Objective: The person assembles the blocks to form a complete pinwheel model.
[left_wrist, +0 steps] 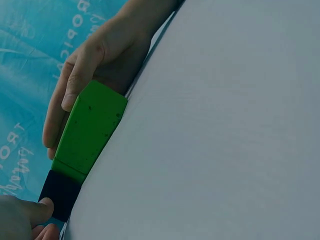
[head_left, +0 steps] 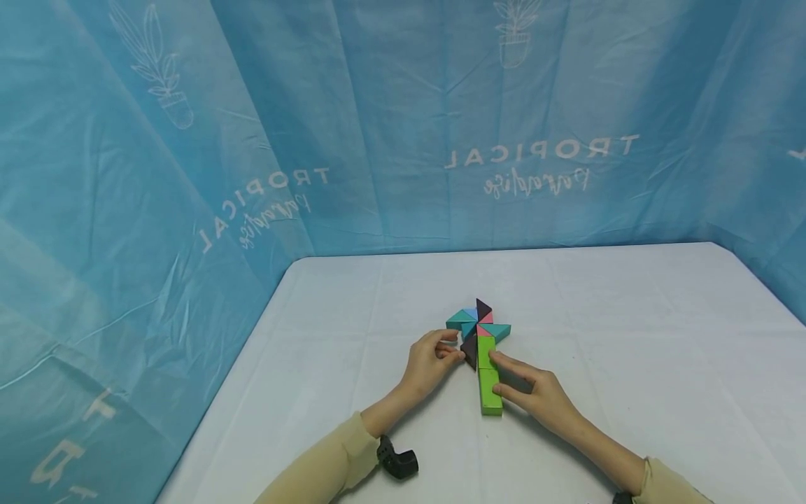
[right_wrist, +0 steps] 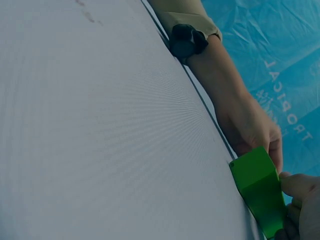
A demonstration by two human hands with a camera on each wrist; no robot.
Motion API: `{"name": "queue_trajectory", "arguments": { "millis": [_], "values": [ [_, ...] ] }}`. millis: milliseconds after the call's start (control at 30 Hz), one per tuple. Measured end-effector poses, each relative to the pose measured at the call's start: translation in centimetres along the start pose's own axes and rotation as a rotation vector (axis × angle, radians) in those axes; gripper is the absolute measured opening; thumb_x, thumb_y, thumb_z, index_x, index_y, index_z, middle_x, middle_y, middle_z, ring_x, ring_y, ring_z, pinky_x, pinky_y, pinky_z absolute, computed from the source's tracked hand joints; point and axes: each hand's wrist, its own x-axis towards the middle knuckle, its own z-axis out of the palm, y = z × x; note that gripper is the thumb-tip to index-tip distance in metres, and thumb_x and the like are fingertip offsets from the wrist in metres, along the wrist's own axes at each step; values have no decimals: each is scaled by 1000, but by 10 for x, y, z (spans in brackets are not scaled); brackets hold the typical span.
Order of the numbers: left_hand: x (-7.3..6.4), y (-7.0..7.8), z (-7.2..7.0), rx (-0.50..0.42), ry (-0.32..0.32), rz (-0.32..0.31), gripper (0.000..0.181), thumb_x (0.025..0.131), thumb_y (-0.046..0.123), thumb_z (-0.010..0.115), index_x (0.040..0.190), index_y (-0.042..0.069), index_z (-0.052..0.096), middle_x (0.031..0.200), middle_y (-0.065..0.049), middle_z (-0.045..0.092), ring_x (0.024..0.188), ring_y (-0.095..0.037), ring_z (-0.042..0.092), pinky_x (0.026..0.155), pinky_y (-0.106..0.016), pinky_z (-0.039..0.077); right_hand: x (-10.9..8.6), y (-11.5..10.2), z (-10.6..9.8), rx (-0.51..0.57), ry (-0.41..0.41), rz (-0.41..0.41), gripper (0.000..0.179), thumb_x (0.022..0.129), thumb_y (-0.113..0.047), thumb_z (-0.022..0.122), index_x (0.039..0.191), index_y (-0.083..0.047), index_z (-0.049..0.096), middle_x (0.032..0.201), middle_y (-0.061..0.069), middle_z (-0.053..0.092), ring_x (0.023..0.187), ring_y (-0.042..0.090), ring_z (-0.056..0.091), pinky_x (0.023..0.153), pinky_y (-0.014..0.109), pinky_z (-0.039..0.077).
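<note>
Two bright green rectangular blocks [head_left: 490,388] lie end to end in a straight strip on the table. Above them, small triangular blocks in teal [head_left: 496,330], pink, blue and black form a pinwheel shape. My left hand [head_left: 433,360] pinches the corner of a black triangular block [head_left: 469,350] beside the strip's upper left side; the left wrist view shows the thumb on this dark block [left_wrist: 60,195]. My right hand [head_left: 538,392] rests thumb and extended fingers against the right side of the green blocks. The green strip [right_wrist: 257,185] partly hides the left hand's fingertips in the right wrist view.
A white cloth covers the table [head_left: 630,315]. Blue printed curtains [head_left: 403,126] hang behind it and at both sides. A black strap-on device [head_left: 398,462] sits on the left wrist.
</note>
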Motion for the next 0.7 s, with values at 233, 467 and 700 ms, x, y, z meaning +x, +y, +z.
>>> {"name": "queue_trajectory", "arguments": {
  "millis": [233, 467, 700],
  "values": [
    [7, -5, 2, 12, 6, 6, 32, 81, 7, 74, 109, -4, 63, 101, -14, 64, 83, -17, 66, 71, -16, 52, 0, 1, 0, 6, -4, -8, 52, 85, -19, 72, 133, -7, 55, 137, 3, 49, 127, 19, 43, 100, 16, 33],
    [13, -6, 2, 20, 19, 28, 29, 81, 7, 74, 107, -3, 64, 100, -14, 65, 83, -18, 67, 71, -16, 53, 1, 2, 0, 4, -4, 1, 52, 85, -20, 72, 133, -8, 55, 138, 2, 49, 127, 19, 43, 101, 17, 33],
    [13, -5, 3, 23, 14, -8, 29, 82, 9, 74, 108, -1, 66, 98, -11, 66, 83, -16, 66, 71, -16, 52, 0, 1, 1, 4, -10, 27, 53, 86, -23, 71, 134, -9, 55, 138, 0, 49, 128, 20, 42, 100, 17, 32]
  ]
}}
